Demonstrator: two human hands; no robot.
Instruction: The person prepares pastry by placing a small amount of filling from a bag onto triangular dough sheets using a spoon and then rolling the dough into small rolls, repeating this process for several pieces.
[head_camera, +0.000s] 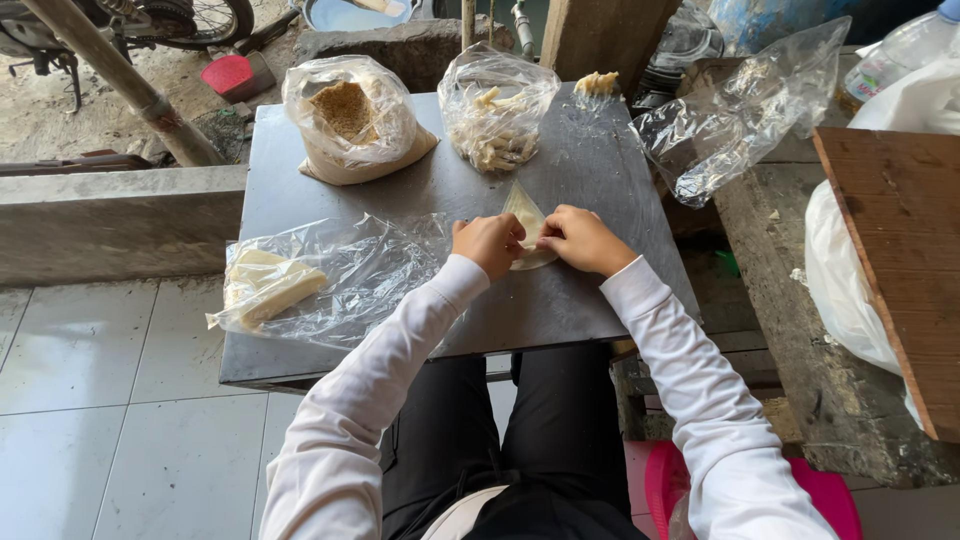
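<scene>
Head view: wrapper (524, 214) between both grips.

A dull grey square metal table (400, 190) carries clear crinkled plastic bags: one far left with tan crumbs (350, 115), one with pale cream sticks (497, 118), one near left with ivory sheets (300, 282). White long sleeves (690, 360), black trousers (520, 430), pink plastic stool (830, 495).

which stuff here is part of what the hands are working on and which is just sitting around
In use:
- left hand and right hand, both on the pale wrapper being folded
- metal table
- bag of stacked wrappers
- bag of crumbs
- bag of pale strips

Likely lying about:
- empty plastic bag
- wooden board
- red dustpan
- pink stool
</scene>
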